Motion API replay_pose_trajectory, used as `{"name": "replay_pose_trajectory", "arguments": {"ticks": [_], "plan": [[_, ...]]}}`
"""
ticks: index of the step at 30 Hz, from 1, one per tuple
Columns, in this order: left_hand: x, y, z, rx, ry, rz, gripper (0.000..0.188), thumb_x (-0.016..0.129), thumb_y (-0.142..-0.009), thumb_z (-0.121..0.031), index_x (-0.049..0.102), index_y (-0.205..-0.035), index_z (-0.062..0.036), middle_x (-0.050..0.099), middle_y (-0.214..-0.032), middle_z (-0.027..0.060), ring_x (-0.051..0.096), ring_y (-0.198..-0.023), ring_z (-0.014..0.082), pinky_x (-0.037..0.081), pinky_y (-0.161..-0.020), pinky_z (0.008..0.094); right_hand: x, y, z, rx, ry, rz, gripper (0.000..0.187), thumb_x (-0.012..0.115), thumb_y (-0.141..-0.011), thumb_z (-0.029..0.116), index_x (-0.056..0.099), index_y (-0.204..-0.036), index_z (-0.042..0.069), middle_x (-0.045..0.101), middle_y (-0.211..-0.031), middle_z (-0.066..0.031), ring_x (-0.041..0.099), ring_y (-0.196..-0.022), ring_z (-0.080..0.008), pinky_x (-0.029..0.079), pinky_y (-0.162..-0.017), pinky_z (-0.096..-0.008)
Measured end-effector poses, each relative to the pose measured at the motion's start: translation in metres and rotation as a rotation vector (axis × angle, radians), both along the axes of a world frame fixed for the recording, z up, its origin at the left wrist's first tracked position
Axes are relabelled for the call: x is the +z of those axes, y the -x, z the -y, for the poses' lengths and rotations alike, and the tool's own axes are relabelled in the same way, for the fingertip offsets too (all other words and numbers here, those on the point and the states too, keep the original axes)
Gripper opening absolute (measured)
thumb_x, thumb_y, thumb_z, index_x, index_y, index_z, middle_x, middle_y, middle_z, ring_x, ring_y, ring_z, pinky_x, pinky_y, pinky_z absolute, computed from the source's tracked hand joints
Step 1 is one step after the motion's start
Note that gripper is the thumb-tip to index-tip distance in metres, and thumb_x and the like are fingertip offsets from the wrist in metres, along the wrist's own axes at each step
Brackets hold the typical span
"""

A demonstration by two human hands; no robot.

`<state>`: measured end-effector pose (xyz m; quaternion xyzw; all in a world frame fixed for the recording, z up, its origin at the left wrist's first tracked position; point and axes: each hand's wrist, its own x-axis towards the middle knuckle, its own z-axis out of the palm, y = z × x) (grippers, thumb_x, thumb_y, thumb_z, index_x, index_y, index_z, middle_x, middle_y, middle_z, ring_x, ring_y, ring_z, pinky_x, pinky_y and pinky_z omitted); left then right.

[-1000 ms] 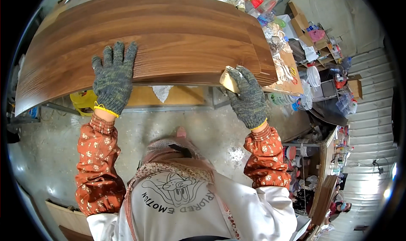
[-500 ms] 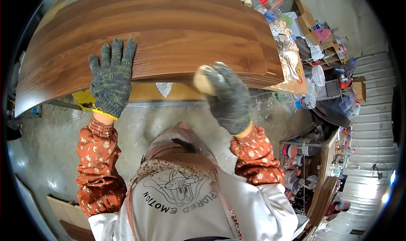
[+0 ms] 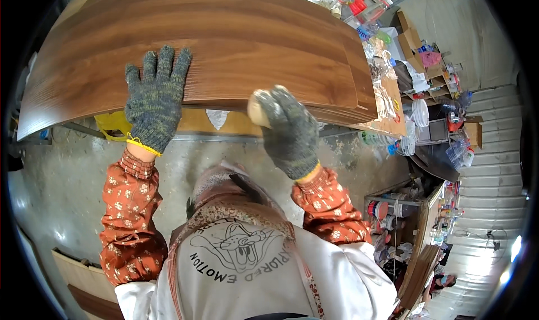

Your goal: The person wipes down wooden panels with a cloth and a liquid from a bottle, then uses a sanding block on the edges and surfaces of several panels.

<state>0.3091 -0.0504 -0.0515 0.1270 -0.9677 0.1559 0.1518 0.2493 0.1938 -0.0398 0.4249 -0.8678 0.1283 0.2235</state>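
The brown wooden board [image 3: 224,45] lay across the upper part of the view, from nine o'clock to two o'clock, its near edge facing the person; the left hand [image 3: 154,104] (in a grey knitted glove) lay flat on it, fingers spread, holding nothing; the right hand [image 3: 289,132] was closed around a pale sanding block [image 3: 257,111] touching the board's near edge; a cluttered counter [image 3: 393,123] sat at three o'clock.

Flat brown wood-grain panel [image 3: 224,45], tan block [image 3: 257,111] at edge
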Motion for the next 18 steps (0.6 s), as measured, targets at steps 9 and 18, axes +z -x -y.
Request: {"name": "replay_pose_trajectory", "arguments": {"ticks": [9,18], "plan": [[-0.002,0.007,-0.003,-0.034,0.014,0.003,0.062,0.047,-0.083,-0.008,0.033,-0.143,-0.0166,0.038,-0.144,0.0129,0.037,-0.131,0.0348,0.025,-0.105,0.0578,-0.011,-0.009,0.012,0.005,0.11,-0.265,0.046,0.062,-0.08,0.012,0.053,-0.125,0.017,0.054,-0.121,-0.0091,0.057,-0.106,-0.0239,0.047,-0.082,-0.0379],[0.007,-0.004,-0.002,0.019,-0.033,0.067,0.071,0.047,-0.077,0.001,0.031,-0.145,-0.015,0.033,-0.148,0.0158,0.031,-0.135,0.0359,0.021,-0.109,0.0551,0.01,0.062,-0.152,-0.393,0.115,-0.077,0.048,0.068,-0.076,0.015,0.055,-0.122,0.013,0.058,-0.115,-0.0147,0.055,-0.11,-0.031,0.046,-0.092,-0.0419]]}}
